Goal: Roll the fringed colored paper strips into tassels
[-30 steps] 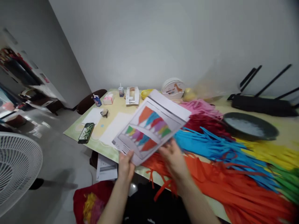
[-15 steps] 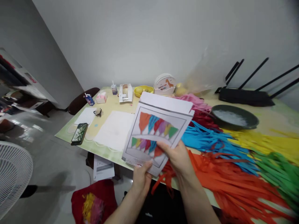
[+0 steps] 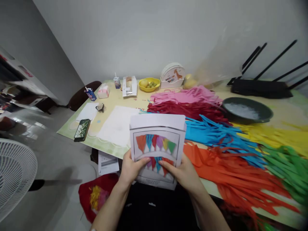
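Plainly, the white printed sheet with rows of coloured pennants (image 3: 157, 150) is being held up and read. It hangs above the near edge of the worktop (image 3: 141, 100), square to the person, with a second white sheet showing behind its top. The left hand (image 3: 131, 168) and right hand (image 3: 184, 175) grip its lower corners. The thumbs are pressed onto the printed face, and the other fingers are hidden behind the paper.

By the look of it, the cutting is done. Fringed paper strips lie sorted by colour across the right half of the worktop: pink (image 3: 187, 95), dark red (image 3: 190, 109), blue (image 3: 211, 131), orange (image 3: 228, 173), yellow (image 3: 276, 138) and green (image 3: 286, 163). None of them is joined into rows like the printed ones, so the assembling seems to remain.

A dark round bowl (image 3: 245, 110) sits behind the blue strips. A blank white sheet (image 3: 119, 125) and a black phone (image 3: 82, 129) lie towards the left edge. A yellow bowl of fruit (image 3: 149, 84) and small cartons stand along the far edge by the grey wall, and a black router with antennas (image 3: 260, 88) stands at the far right. Off the worktop to the left are a white fan (image 3: 14, 173) and a brown chair (image 3: 81, 98).
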Available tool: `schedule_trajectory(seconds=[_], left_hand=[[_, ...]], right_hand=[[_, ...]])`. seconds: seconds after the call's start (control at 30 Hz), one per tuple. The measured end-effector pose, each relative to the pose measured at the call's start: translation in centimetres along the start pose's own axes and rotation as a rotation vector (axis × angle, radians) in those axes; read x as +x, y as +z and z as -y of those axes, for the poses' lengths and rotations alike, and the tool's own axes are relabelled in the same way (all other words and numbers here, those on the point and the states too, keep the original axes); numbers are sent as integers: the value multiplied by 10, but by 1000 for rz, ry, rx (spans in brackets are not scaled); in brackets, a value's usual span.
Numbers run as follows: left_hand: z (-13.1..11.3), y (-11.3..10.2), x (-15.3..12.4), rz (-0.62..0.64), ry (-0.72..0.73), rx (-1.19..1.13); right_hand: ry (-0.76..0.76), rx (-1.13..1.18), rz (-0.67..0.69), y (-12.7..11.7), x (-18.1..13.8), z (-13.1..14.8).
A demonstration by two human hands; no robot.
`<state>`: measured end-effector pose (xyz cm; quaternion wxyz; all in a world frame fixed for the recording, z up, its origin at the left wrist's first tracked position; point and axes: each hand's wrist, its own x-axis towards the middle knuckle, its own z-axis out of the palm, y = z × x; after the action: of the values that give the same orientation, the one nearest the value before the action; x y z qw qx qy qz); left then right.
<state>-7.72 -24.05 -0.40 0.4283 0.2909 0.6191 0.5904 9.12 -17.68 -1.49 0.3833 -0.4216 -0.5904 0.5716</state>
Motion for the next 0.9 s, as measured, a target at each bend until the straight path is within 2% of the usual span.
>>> schedule_trajectory(seconds=[0.1, 0.2, 0.27, 0.37, 0.43, 0.5, 0.57, 0.67, 0.77, 0.9], left_hand=[[10, 0, 1, -5, -1, -51], [14, -4, -1, 10, -26, -42], [16, -7, -6, 68, -68, 17], [19, -14, -17, 211, -117, 78], [20, -19, -20, 263, -100, 66], [19, -24, -18, 228, -18, 29], [15, -27, -11, 122, 121, 13], [9, -27, 0, 14, 276, 95], [6, -26, 4, 37, 275, 173], [8, -29, 2, 160, 205, 221]], right_hand=[[35, 59, -24, 4, 1, -10], [-22, 103, -21, -4, 4, -8], [-98, 143, -135, -15, 4, -1], [-178, 131, -397, -30, -1, 7], [-175, 83, -467, -33, -7, 6], [-143, 53, -447, -33, -14, 1], [-113, 40, -399, -30, -19, -5], [-96, 27, -336, -30, -24, -13], [-56, 11, -291, -36, -28, -18], [8, 11, -197, -48, -33, -25]])
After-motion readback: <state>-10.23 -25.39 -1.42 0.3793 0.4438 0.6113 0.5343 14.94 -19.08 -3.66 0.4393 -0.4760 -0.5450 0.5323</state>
